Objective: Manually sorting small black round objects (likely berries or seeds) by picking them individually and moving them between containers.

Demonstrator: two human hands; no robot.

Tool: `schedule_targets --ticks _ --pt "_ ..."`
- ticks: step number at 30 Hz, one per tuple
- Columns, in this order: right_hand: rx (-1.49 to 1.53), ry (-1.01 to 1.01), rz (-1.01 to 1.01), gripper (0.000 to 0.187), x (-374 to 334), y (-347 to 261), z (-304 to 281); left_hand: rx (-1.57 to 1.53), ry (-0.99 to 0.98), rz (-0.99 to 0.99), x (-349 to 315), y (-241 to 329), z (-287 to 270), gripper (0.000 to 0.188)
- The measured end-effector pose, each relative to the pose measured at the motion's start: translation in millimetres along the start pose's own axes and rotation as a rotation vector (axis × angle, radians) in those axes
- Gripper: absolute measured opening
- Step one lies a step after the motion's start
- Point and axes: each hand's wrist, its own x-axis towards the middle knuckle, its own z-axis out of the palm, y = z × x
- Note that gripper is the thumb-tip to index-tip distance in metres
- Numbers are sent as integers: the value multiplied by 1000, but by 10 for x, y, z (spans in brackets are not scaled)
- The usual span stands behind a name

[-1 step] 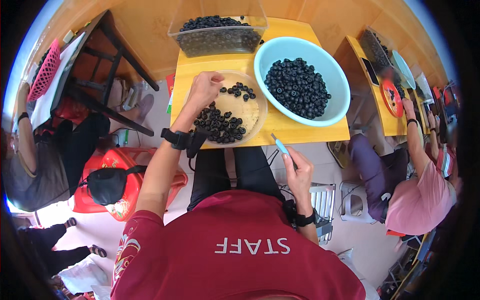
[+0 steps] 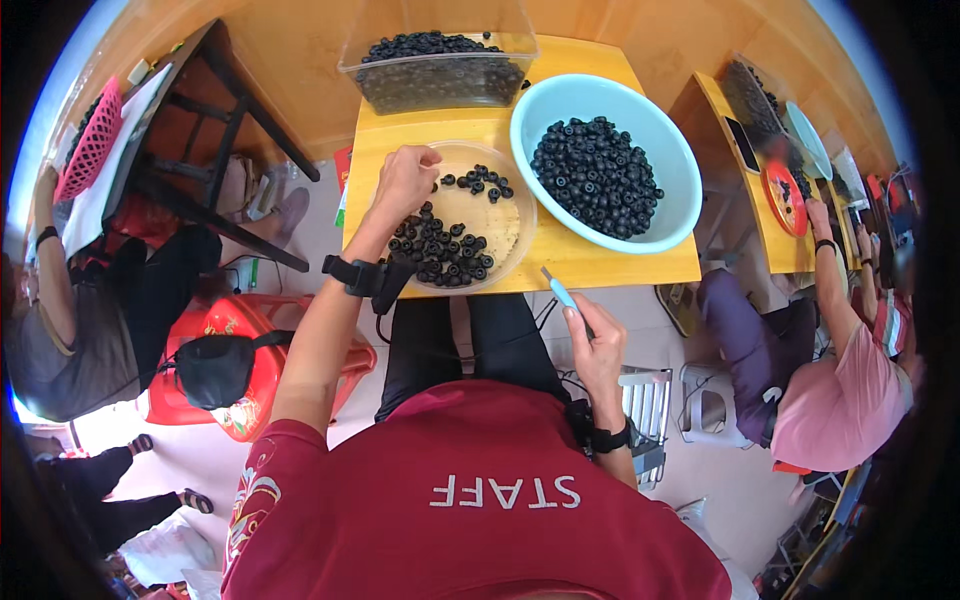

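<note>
My left hand [image 2: 405, 180] is over the left rim of a shallow clear round tray [image 2: 515, 240]. Its fingers are curled together, and what they hold, if anything, is hidden. Small black ring-shaped parts [image 2: 440, 250] lie heaped in the tray's near left, with a few more [image 2: 478, 183] loose near the far side. My right hand [image 2: 597, 345] is closed round a small light-blue-handled knife [image 2: 562, 292], in front of the table's near edge. The short metal tip points up and left toward the table. Right of the tray, a pale blue basin [image 2: 672, 205] holds many black parts.
A clear plastic bin [image 2: 440, 85] of black parts stands at the table's [image 2: 620, 265] back. Left are a red stool [image 2: 235, 320] with a black pouch and a seated person [image 2: 85, 340]. On the right, another person [image 2: 835, 400] sits at a table with a red tray [image 2: 783, 197].
My left hand has shifted very slightly left. The right hand and the knife show no visible movement.
</note>
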Motion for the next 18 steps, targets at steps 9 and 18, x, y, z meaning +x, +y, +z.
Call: schedule_targets --ticks 9,18 --pt "-9 -46 11 19 12 -57 78 489 -12 91 38 -443 118 21" --pt "-5 -108 62 20 80 -153 64 -358 -178 -112 -256 -22 -37 19"
